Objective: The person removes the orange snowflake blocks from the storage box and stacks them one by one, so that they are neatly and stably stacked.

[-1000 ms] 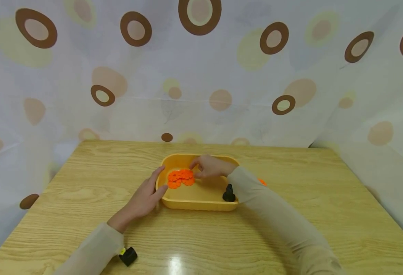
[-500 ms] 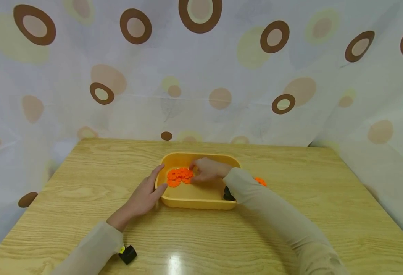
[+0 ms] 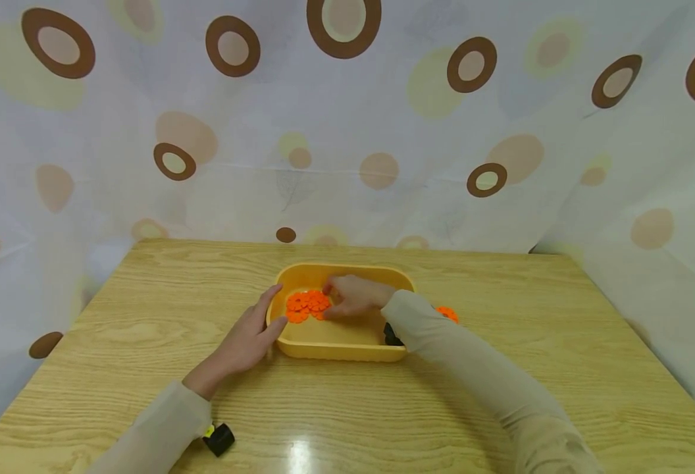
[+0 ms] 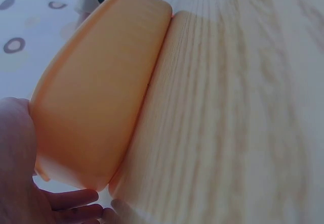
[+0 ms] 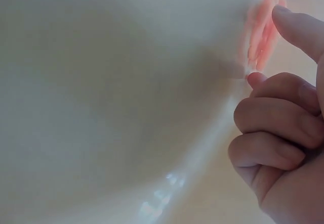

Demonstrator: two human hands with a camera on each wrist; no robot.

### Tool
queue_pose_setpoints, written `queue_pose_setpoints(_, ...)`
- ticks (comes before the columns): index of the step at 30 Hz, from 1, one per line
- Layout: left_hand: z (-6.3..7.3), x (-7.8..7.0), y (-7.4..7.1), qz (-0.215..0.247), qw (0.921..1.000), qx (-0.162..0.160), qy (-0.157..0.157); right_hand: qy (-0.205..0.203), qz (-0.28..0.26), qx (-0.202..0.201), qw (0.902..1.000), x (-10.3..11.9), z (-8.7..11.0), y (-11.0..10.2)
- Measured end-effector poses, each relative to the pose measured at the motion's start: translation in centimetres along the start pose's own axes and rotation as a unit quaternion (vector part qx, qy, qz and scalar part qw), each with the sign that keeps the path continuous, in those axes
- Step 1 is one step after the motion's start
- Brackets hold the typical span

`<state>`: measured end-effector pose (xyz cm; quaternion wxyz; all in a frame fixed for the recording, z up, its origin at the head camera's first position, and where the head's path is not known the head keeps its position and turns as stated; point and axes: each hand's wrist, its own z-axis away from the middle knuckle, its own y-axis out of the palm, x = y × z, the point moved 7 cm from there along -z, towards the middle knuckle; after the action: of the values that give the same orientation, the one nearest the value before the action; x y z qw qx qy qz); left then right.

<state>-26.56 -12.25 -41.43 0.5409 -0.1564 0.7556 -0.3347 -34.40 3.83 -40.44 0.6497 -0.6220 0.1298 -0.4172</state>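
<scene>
A shallow yellow-orange plastic tray (image 3: pixel 341 352) stands on the wooden table. My left hand (image 3: pixel 247 342) holds its left end, thumb over the near-left rim; the left wrist view shows the fingers curled by the tray's end. Orange notched, flower-shaped plastic discs (image 3: pixel 307 303) lie overlapping in a cluster in the tray's left part. My right hand (image 3: pixel 356 296) reaches inside from the right, thumb and index finger about the cluster's right edge. In the right wrist view the thumb meets the discs (image 5: pixel 263 29) and the other fingers are curled. How many discs lie between the fingertips is hidden.
A small black object (image 3: pixel 391 336), partly behind the right sleeve, shows at the tray's near-right corner. Another orange disc (image 3: pixel 448 314) lies right of the tray, partly covered by that sleeve. A black block (image 3: pixel 220 440) sits beside the left cuff. Patterned fabric (image 3: pixel 347 197) hangs behind the table.
My right hand has moved slightly left and down, closer about the cluster, covering part of its right edge. More of the disc outside the tray shows. My left hand stays on the tray.
</scene>
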Motion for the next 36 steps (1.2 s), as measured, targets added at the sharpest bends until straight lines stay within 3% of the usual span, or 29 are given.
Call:
queue_pose_setpoints(17, 0.1, -0.2, -0.7, 0.000, 0.9999, -0.009, 0.006, -0.021, 0.026, -0.017, 0.9993, 0.8, -0.8, -0.5)
queue_pose_setpoints(36, 0.0, 0.2, -0.1, -0.001, 1.0000, 0.000, 0.005, -0.002, -0.022, -0.025, 0.9994, 0.3, -0.6, -0.1)
